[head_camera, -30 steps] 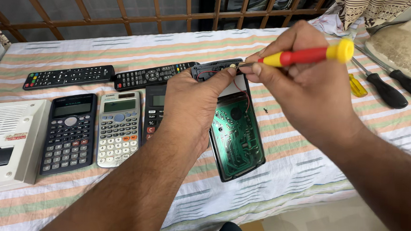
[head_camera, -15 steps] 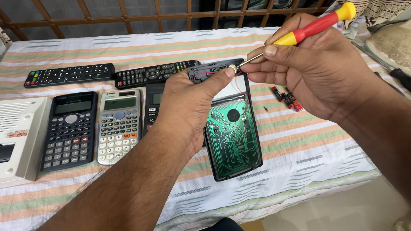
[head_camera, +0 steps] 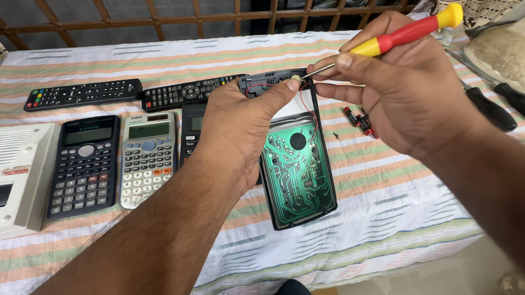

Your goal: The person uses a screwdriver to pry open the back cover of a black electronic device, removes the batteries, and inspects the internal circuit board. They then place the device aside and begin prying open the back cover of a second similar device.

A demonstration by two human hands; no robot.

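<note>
third calculator (head_camera: pixel 191 132) mostly behind left hand (head_camera: pixel 239 129), white box (head_camera: pixel 7 177) cut by left edge

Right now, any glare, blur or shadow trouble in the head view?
Head view: even daylight, sharp on the circuit board, which shows a mild sheen at its top; soft shadow under the left hand; right hand and screwdriver crisp, no motion blur; wide-lens stretch on both forearms near the bottom edge.

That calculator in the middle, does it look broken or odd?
The calculator lies opened, back cover off, its green circuit board bared with thin red wires showing at the top. The left hand steadies it; the right hand holds a screwdriver there.
</note>
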